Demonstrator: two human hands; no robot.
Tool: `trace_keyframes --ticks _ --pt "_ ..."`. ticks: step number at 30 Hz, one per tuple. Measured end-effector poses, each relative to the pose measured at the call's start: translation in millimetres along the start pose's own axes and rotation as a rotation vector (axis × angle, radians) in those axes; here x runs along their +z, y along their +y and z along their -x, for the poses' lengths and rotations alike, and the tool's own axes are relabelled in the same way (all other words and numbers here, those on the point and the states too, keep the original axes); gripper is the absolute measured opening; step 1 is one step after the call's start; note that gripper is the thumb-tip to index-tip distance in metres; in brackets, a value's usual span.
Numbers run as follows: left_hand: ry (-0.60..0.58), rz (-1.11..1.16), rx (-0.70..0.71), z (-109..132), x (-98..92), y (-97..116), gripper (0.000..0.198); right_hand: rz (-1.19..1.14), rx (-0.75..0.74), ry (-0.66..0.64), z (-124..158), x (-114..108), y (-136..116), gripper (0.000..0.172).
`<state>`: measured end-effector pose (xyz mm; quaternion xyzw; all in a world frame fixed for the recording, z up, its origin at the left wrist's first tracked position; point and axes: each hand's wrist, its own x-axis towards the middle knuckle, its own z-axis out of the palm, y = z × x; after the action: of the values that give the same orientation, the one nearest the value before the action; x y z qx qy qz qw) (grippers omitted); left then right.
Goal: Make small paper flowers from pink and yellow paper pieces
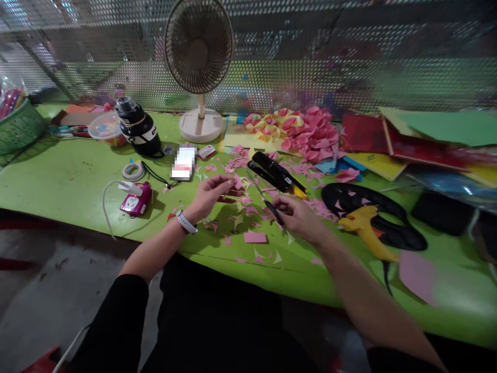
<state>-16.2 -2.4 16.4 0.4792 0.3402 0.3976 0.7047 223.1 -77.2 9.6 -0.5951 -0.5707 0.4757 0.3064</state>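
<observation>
My left hand (213,197), with a pale watch on its wrist, pinches a small pink paper piece (237,181) between thumb and fingers. In my right hand (297,213) is a pair of scissors (274,211) with dark handles, its blades pointing up and left toward the pink piece, a short gap apart from it. Pink and pale yellow paper scraps (237,221) lie scattered under and around both hands. A small pink paper rectangle (255,237) rests on the green table (77,181) near its front edge. Just beyond the scissors lies a black stapler (276,173).
At the back stand a fan (200,52), a black bottle (140,129) and a heap of pink paper petals (312,132). A purple power socket (135,199) with a cable sits left. To the right lie a yellow glue gun (368,233), a black ring-shaped pad (407,235) and stacked coloured sheets (446,127).
</observation>
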Motion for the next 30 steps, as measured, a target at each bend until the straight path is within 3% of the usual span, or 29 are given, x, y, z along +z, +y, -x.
trace_keyframes --ticks 4,7,9,14,18,23,27,30 --pt "0.144 0.077 0.063 -5.3 -7.3 6.6 0.031 0.399 0.023 0.053 -8.7 -5.1 7.2 0.033" --pt "0.179 0.129 0.036 -9.3 -9.5 8.1 0.025 0.666 -0.059 0.092 -11.8 -5.5 9.8 0.024" --pt "0.184 0.164 -0.013 -11.1 -9.3 7.0 0.026 0.724 -0.085 0.078 -11.8 -5.9 9.7 0.023" --pt "0.155 0.210 -0.058 -11.9 -7.8 2.6 0.028 0.761 0.067 -0.018 -11.2 -9.2 12.1 0.023" --pt "0.099 0.217 -0.033 -9.9 -8.3 1.4 0.025 0.750 0.007 -0.065 -12.9 -18.6 19.3 0.024" --pt "0.103 0.175 0.020 -7.2 -5.8 -2.9 0.028 0.637 -0.021 -0.096 -11.7 -30.6 11.4 0.030" --pt "0.067 0.080 0.169 -5.8 0.5 -12.5 0.040 0.204 -0.099 0.075 -10.5 -15.5 -13.7 0.042" --pt "0.026 0.036 0.239 -5.6 4.6 -18.9 0.046 -0.146 -0.042 0.028 -14.6 7.8 -32.1 0.048"
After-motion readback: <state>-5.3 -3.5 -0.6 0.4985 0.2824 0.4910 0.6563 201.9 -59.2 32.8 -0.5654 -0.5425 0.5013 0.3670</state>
